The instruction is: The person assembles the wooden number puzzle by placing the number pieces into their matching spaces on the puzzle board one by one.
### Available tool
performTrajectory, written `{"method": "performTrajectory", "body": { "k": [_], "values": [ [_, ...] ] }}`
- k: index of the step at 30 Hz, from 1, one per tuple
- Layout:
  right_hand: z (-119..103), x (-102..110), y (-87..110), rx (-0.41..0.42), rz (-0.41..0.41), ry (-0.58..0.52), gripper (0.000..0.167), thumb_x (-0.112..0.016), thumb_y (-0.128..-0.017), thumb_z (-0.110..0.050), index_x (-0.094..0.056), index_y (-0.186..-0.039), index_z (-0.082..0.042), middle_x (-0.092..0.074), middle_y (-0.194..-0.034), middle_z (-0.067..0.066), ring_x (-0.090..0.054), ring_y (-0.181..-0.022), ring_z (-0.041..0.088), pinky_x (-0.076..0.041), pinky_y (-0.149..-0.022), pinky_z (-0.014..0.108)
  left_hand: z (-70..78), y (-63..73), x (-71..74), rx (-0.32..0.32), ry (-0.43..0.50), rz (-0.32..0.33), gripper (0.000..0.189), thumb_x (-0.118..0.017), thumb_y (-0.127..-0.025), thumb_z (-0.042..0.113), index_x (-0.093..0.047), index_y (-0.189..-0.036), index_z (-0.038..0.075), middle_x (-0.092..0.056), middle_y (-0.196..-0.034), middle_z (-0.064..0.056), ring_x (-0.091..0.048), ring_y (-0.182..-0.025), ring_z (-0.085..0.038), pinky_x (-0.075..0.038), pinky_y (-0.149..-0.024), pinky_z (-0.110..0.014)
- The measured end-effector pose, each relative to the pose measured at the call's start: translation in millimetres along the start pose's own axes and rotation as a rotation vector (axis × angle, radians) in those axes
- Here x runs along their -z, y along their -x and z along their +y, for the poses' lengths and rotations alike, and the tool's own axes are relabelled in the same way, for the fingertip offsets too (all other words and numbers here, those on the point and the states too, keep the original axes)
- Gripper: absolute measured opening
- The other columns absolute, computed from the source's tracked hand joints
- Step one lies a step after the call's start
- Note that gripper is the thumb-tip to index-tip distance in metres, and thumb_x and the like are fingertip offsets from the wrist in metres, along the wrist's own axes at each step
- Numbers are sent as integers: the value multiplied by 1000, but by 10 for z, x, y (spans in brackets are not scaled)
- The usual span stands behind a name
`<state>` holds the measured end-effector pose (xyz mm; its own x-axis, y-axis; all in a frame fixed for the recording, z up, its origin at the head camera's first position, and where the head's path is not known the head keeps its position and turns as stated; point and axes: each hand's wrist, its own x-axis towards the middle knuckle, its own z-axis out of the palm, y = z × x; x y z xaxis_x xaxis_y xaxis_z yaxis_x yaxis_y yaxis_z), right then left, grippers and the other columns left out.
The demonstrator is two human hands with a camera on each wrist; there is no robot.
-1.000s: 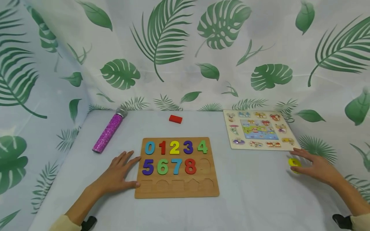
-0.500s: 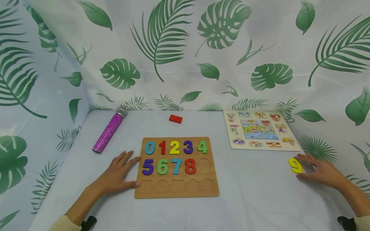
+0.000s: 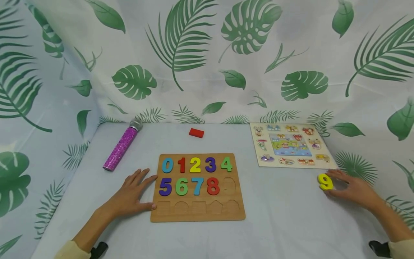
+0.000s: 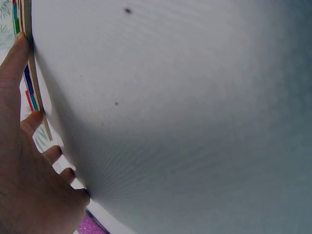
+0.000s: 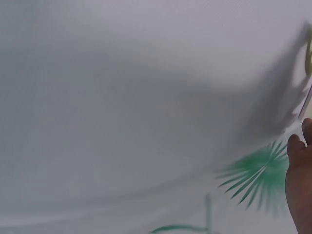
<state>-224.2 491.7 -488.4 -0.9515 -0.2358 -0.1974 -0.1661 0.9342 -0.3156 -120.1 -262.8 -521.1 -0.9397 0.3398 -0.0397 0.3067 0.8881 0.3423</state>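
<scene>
My right hand [image 3: 357, 190] pinches a yellow number 9 piece [image 3: 325, 182] by its edge, between thumb and fingers, at the right side of the table. Only a sliver of the yellow piece [image 5: 309, 53] shows in the right wrist view. My left hand [image 3: 130, 196] lies with spread fingers; its thumb and index fingertip touch the left edge of the wooden number board [image 3: 197, 216]. Coloured numbers 0 to 8 sit in the board's upper two rows. A bare round-topped recess [image 3: 229, 185] lies right of the red 8 [image 3: 213, 186], and the bottom row shows bare recesses.
A glittery purple microphone [image 3: 121, 149] lies at the left behind my left hand. A small red block [image 3: 196, 133] rests at the back. The picture puzzle board [image 3: 292, 145] lies at the back right, just beyond my right hand. Leaf-printed cloth [image 3: 194, 82] rises behind the table.
My right hand has taken the yellow 9 between thumb and fingers and shifted slightly left with it. The 9 has turned to face the head camera. My left hand stays still.
</scene>
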Motion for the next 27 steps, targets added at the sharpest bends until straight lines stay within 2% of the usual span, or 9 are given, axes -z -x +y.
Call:
{"method": "performTrajectory", "body": {
  "k": [6, 10, 14, 20, 27],
  "values": [
    [-477, -14, -172, 45, 18, -14, 85, -78, -80, -54, -50, -144, -4, -37, -149, 30, -34, -128, 60, -35, -88, 75, -21, 4, -9, 1, -5, 2, 99, -60, -76, 79, -36, -154, 23, -21, -160, -15, -12, -145, -44, -13, -113, -65],
    [-855, -90, -276, 173, 74, -110, 78, -86, -76, -41, -57, -139, -4, -44, -147, 25, -37, -132, 52, -36, -92, 71, -27, 4, -22, 3, 0, 0, 99, -60, -76, 79, -36, -155, 23, -21, -161, -15, -12, -145, -44, -13, -112, -65],
    [-1239, -207, -383, 279, 116, -153, 72, -90, -73, -30, -62, -134, -5, -49, -144, 21, -41, -133, 46, -38, -95, 68, -39, 0, -44, 6, -5, 0, 100, -59, -75, 81, -35, -155, 24, -21, -161, -14, -12, -146, -43, -13, -112, -65],
    [-1770, -377, -490, 362, 94, -181, 69, -89, -74, -30, -63, -134, -9, -49, -146, 14, -41, -136, 39, -39, -99, 64, -29, 1, -35, 4, -4, 3, 100, -59, -75, 80, -36, -154, 24, -21, -161, -14, -12, -146, -43, -14, -112, -66],
    [-2240, -608, -567, 435, 79, -207, 67, -90, -71, -33, -66, -130, -11, -56, -140, 7, -44, -135, 30, -41, -103, 55, -16, 3, -11, -2, -2, 11, 100, -61, -75, 79, -37, -154, 23, -22, -160, -14, -13, -145, -43, -14, -112, -65]
  ]
}}
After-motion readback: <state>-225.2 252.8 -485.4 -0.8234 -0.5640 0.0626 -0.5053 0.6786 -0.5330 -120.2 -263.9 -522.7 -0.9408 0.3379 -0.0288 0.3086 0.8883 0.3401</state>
